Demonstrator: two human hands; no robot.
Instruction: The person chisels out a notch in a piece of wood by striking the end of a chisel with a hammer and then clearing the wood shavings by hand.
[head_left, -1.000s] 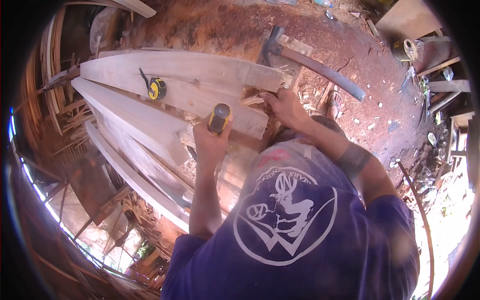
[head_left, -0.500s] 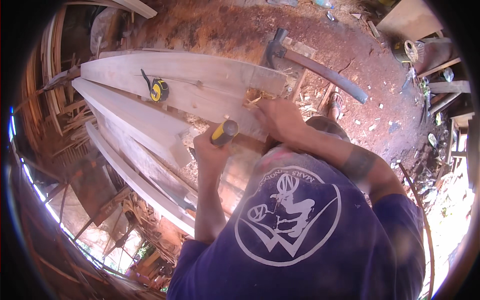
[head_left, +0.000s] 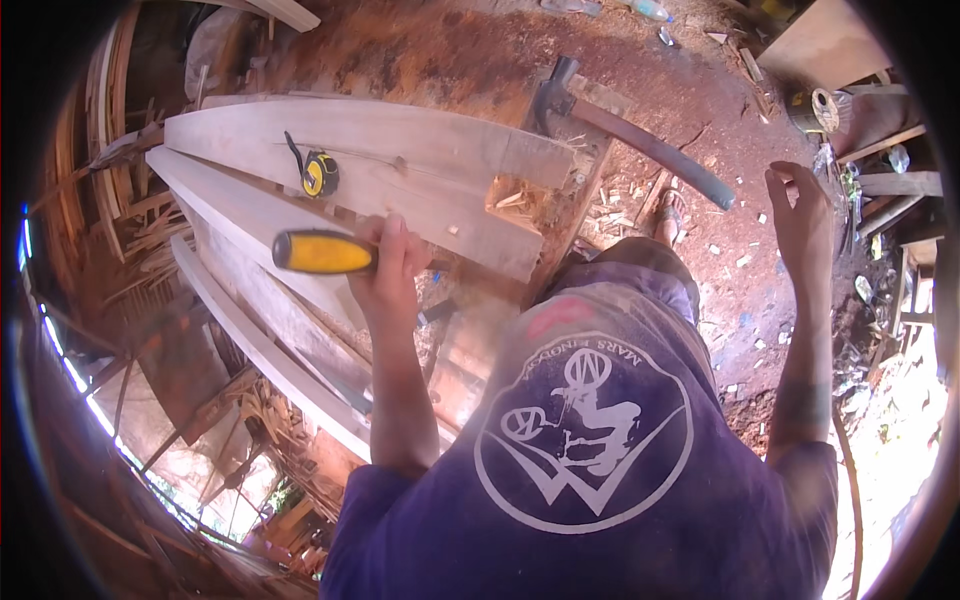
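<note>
My left hand (head_left: 388, 270) is closed around a chisel (head_left: 325, 253) with a yellow and black handle. The handle points left, and most of the blade is hidden behind my fingers. Out to the right, my right hand (head_left: 805, 215) is raised over the floor, fingers loosely bent and apart, with nothing visible in it. Below the chisel lies a pale wooden board (head_left: 430, 145) with a square recess (head_left: 512, 203) cut near its right end, wood chips inside. A hammer (head_left: 650, 145) with a long wooden handle rests beyond that end.
A yellow and black tape measure (head_left: 320, 176) sits on the board. More long shaped planks (head_left: 250, 215) lie alongside it on the left. Wood offcuts and a spool-like roll (head_left: 823, 110) are at the far right. Chips dot the reddish floor (head_left: 740, 300).
My right hand has left the recess and swung far out to the right. The left hand has lifted slightly leftward and tipped the chisel's handle to the left. The recess is uncovered.
</note>
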